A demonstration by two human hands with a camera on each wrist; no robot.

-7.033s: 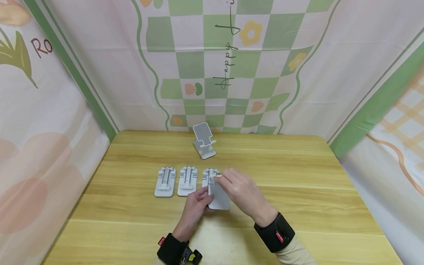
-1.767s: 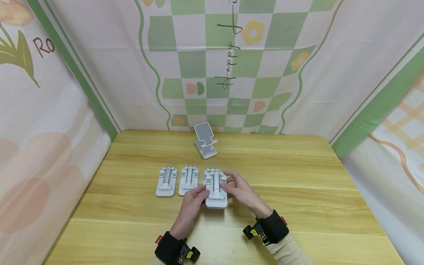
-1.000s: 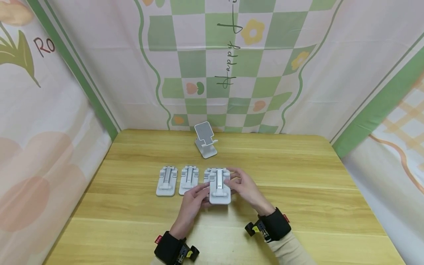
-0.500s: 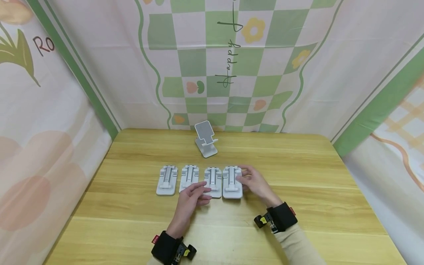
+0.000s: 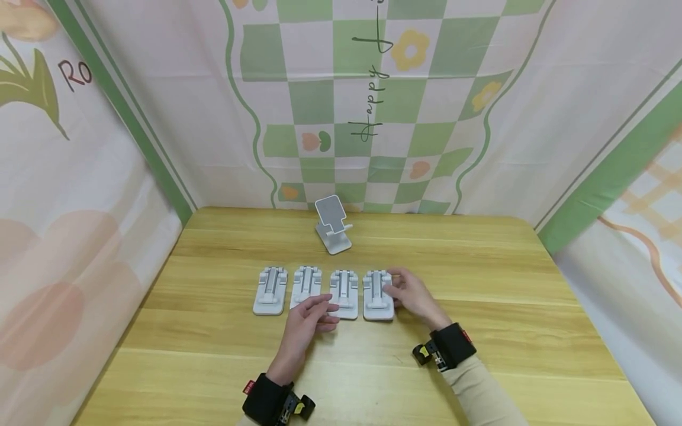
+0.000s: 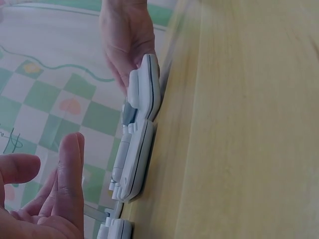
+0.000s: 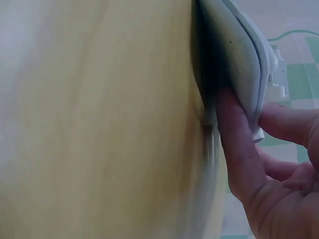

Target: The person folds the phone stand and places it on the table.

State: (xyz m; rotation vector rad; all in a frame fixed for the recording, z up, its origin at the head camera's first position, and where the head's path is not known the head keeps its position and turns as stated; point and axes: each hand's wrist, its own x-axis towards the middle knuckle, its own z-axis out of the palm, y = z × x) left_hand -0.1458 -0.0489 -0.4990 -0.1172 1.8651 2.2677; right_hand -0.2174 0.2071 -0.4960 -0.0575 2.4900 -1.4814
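Note:
At the right end of a row, my right hand (image 5: pixel 417 297) pinches the edge of a folded white phone stand (image 5: pixel 377 296). In the right wrist view, the thumb lies on top of this phone stand (image 7: pixel 244 59) and a finger is under its raised edge. My left hand (image 5: pixel 302 331) hovers with loose fingers, holding nothing, and partly covers the second folded stand (image 5: pixel 306 281). Beside its fingertips lies the third folded stand (image 5: pixel 345 290). The first folded stand (image 5: pixel 270 291) lies flat at the left end.
An unfolded phone stand (image 5: pixel 331 216) with a grey pad stands upright behind the row. The wooden table (image 5: pixel 469 260) ends at a printed cloth backdrop (image 5: pixel 303 100), with further cloth at both sides.
The last stand, turned over earlier between both hands, has moved right and down to the row's end in my right hand. My left hand has let go of it and shifted left.

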